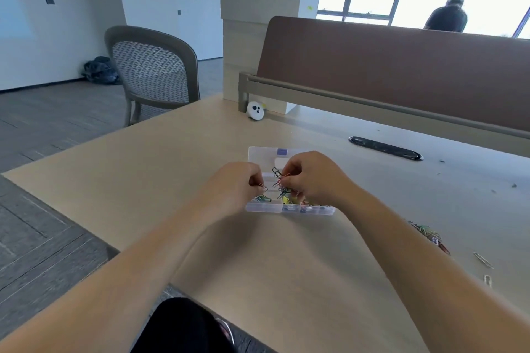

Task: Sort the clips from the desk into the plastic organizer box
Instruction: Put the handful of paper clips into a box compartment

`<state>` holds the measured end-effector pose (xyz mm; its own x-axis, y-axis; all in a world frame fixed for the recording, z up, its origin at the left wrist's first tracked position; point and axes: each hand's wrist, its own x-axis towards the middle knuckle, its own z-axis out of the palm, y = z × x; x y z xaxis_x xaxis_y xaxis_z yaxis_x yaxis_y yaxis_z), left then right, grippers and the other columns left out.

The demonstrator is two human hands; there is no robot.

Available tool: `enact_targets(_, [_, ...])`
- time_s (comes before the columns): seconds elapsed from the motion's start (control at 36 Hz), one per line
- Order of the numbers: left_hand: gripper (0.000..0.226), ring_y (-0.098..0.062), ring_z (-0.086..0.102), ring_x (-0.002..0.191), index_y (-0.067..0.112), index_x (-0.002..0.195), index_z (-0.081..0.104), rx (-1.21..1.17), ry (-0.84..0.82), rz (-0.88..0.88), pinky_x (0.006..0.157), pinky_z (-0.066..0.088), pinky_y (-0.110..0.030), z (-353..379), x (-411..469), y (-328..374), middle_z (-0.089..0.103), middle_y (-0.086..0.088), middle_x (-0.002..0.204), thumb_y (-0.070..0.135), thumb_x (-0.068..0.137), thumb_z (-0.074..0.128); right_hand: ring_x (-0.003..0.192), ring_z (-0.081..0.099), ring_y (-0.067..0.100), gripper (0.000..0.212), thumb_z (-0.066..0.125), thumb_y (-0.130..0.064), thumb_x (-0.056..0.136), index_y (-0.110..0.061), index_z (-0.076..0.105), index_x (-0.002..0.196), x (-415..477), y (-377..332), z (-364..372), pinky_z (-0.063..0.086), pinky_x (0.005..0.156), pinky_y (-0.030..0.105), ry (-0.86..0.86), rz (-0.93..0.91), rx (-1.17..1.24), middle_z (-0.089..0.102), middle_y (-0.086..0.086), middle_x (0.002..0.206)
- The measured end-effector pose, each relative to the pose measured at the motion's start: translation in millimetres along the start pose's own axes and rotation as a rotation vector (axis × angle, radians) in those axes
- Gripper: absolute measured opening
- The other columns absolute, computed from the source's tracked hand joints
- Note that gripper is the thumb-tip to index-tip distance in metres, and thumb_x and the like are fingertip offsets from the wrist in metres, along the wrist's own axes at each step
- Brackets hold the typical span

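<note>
Office daylight falls across a pale wooden desk (172, 169), with a mesh-backed chair (155, 71) standing off its left corner and a brown divider panel (401, 66) along the far edge. At the middle of the desk, a person works with both hands directly over the clear plastic organizer box (286, 210), which lies open and within easy reach.

The left hand (232, 183) has its fingers curled in and pinches what looks like a single reddish clip (262, 187) above the box's left side. The right hand (312, 178) grips a tangled bunch of coloured clips (277, 173) above the centre compartments. Held this close together, the hands appear to be teasing one clip free of the bunch, so that anything dropped lands in the box rather than on the desk. Green clips (263, 198) already lie in a near-left compartment; others beneath the right hand are too hidden to count.

Further right, well apart from both hands, an unsorted pile of clips (427, 233) and a loose silver clip (483, 260) wait on the desk.
</note>
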<state>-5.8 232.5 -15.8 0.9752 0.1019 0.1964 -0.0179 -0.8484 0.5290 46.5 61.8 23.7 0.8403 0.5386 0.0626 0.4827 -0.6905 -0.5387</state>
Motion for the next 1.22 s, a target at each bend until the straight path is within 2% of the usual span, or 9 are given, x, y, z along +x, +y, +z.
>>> enact_targets(0.31, [0.011, -0.013, 0.057, 0.083, 0.022, 0.093, 0.073, 0.115, -0.049, 0.066, 0.067, 0.039, -0.025, -2.3, -1.2, -0.4, 0.062, 0.006, 0.091, 0.023, 0.086, 0.065, 0.049, 0.063, 0.009, 0.010, 0.064, -0.012, 0.090, -0.018, 0.065, 0.081, 5.1, 0.2, 4.5, 0.053, 0.054, 0.021, 0.002, -0.006, 0.000, 0.071, 0.003, 0.076])
enact_targets(0.42, [0.013, -0.012, 0.056, 0.082, 0.023, 0.097, 0.074, 0.113, -0.054, 0.073, 0.072, 0.044, -0.027, -1.5, -2.2, -1.9, 0.064, 0.006, 0.094, 0.024, 0.087, 0.065, 0.050, 0.064, 0.009, 0.013, 0.064, -0.013, 0.090, -0.020, 0.064, 0.079, 7.2, 0.9, 5.9, 0.054, 0.057, 0.024, 0.005, -0.007, 0.001, 0.070, 0.002, 0.074])
enact_targets(0.53, [0.013, -0.007, 0.053, 0.080, 0.024, 0.099, 0.073, 0.105, -0.049, 0.080, 0.068, 0.037, -0.020, -2.5, -2.9, -2.6, 0.059, 0.011, 0.089, 0.024, 0.088, 0.064, 0.052, 0.065, 0.011, 0.012, 0.064, -0.014, 0.090, -0.019, 0.064, 0.080, 9.2, 0.1, 7.5, 0.057, 0.061, 0.031, 0.007, -0.008, 0.003, 0.071, 0.006, 0.075])
enact_targets(0.64, [0.013, -0.011, 0.055, 0.083, 0.019, 0.098, 0.072, 0.085, 0.012, 0.073, 0.070, 0.039, -0.024, -7.0, -3.5, -3.1, 0.063, 0.006, 0.092, 0.023, 0.090, 0.061, 0.058, 0.068, 0.017, 0.006, 0.064, -0.015, 0.090, -0.016, 0.067, 0.085, 12.2, -2.7, 11.6, 0.061, 0.062, 0.037, 0.007, -0.008, 0.010, 0.071, 0.007, 0.076])
enact_targets(0.75, [0.013, -0.012, 0.056, 0.088, 0.019, 0.098, 0.070, 0.023, 0.074, 0.018, 0.072, 0.039, -0.025, -12.2, -1.9, -7.9, 0.062, 0.007, 0.091, 0.021, 0.092, 0.059, 0.051, 0.060, 0.008, 0.005, 0.063, -0.014, 0.091, -0.014, 0.066, 0.087, 15.3, -8.5, 18.5, 0.055, 0.058, 0.029, 0.006, -0.030, 0.000, 0.067, 0.002, 0.070])
enact_targets(0.86, [0.019, -0.008, 0.054, 0.077, 0.018, 0.093, 0.068, -0.019, 0.080, -0.010, 0.065, 0.037, -0.025, -15.5, -1.2, -8.3, 0.063, 0.007, 0.086, 0.013, 0.093, 0.050, 0.061, 0.064, 0.014, 0.004, 0.063, -0.015, 0.090, -0.017, 0.066, 0.087, 18.5, -12.3, 27.9, 0.057, 0.071, 0.035, 0.017, -0.064, -0.059, 0.069, 0.001, 0.075])
enact_targets(0.97, [0.026, 0.000, 0.051, 0.066, 0.017, 0.096, 0.067, -0.054, 0.074, -0.018, 0.062, 0.039, -0.024, -17.5, -2.2, -6.4, 0.068, 0.008, 0.087, 0.013, 0.094, 0.042, 0.079, 0.065, 0.020, 0.008, 0.061, -0.017, 0.091, -0.015, 0.068, 0.095, 16.6, -15.3, 32.2, 0.054, 0.072, 0.032, 0.038, -0.093, -0.128, 0.069, 0.003, 0.089])
enact_targets(1.11, [0.015, -0.010, 0.058, 0.078, 0.021, 0.090, 0.069, -0.070, 0.058, -0.025, 0.065, 0.044, -0.026, -17.2, -6.0, -7.7, 0.064, 0.009, 0.085, 0.030, 0.090, 0.058, 0.082, 0.064, 0.020, 0.007, 0.063, -0.019, 0.089, -0.017, 0.068, 0.093, 15.5, -15.9, 39.7, 0.055, 0.079, 0.039, 0.034, -0.106, -0.130, 0.068, 0.002, 0.091])
enact_targets(1.22, [0.009, -0.012, 0.059, 0.077, 0.017, 0.088, 0.071, -0.031, 0.048, -0.014, 0.061, 0.042, -0.023, -15.4, -5.6, -9.6, 0.065, 0.005, 0.084, 0.021, 0.086, 0.063, 0.083, 0.063, 0.019, 0.008, 0.067, -0.023, 0.088, -0.019, 0.070, 0.094, 14.4, -14.9, 42.2, 0.054, 0.079, 0.038, 0.034, -0.119, -0.133, 0.067, 0.001, 0.091])
